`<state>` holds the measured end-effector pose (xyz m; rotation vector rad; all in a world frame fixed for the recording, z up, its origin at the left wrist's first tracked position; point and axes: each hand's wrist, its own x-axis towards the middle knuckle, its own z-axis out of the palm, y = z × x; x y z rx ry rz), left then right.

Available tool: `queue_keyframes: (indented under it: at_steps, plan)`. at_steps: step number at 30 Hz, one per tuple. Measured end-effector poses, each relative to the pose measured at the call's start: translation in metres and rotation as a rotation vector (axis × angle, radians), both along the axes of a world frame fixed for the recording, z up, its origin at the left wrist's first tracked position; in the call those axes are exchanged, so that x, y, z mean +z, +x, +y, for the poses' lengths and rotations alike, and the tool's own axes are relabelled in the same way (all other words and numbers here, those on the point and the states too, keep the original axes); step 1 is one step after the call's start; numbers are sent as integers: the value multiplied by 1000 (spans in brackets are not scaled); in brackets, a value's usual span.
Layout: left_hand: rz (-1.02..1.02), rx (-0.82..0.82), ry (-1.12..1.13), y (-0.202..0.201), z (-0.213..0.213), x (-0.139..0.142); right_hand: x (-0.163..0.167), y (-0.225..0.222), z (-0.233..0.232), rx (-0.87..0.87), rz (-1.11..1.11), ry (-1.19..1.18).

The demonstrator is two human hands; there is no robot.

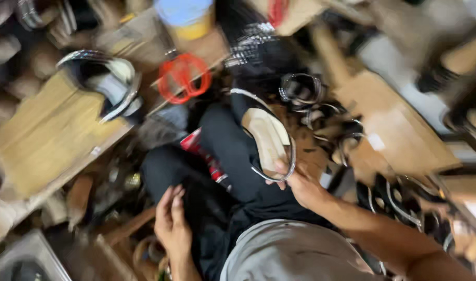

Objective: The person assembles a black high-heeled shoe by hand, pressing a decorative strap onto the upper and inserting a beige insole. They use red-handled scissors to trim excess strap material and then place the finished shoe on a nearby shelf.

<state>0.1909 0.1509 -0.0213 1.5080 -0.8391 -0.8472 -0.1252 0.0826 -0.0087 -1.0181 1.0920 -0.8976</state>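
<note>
A blurred view looks down from the head of a person seated among shoemaking clutter. The right hand [300, 182] has its grip closed on the near end of a sandal [266, 136], fingers and thumb pinching the edge where a silvery trim runs round the sole. The sandal rests along the person's knee, tan insole facing up, dark upper at the far end. The trim already follows the visible rim of the sole, so the edging looks largely in place; whether it is fixed all the way round cannot be told through the blur.

The left hand [171, 221] lies on the dark trousers [222, 151] at the thigh, fingers together and nearly straight, grip loose and holding nothing.

A red packet [201, 153] shows between the legs, partly hidden. Beyond the knee lies a tangle of silvery straps [305, 96], seemingly not yet joined to any sole. To the left, a second shoe [105, 83] with a dark and silver upper sits on a cardboard sheet [45, 135], apart from the hands. Near it are red ring-shaped handles [185, 77], perhaps scissors, and farther back a yellow tub with a blue lid [187, 16]. More cardboard [399, 130] lies to the right, with further silver-edged pieces [404, 205] beside the right forearm. Judging by these loose parts, much work remains.
</note>
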Motion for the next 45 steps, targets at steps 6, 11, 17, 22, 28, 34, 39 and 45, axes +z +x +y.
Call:
queue_keyframes:
  at_steps: [6,11,17,22,28,34,39,45]
  plan:
    - [-9,14,-81,3,-5,-43,-55,-58,-7,-488,70,282]
    - [-3,6,-89,6,-7,-65,-102,-129,-2,-799,125,482]
    - [-23,-7,-96,-12,-2,-62,-104,-182,6,-850,184,670]
    - [-52,-19,-107,-25,0,-58,-99,-205,-7,-827,210,724]
    - [-77,-30,-95,-41,-5,-49,-102,-220,-23,-952,75,647]
    - [-178,-11,3,-52,-18,-24,-91,-180,-20,-464,-32,253]
    - [-283,27,62,-45,-23,11,-78,-126,-31,-377,164,538]
    - [-358,68,46,-30,-19,45,-43,-74,-63,-283,331,304]
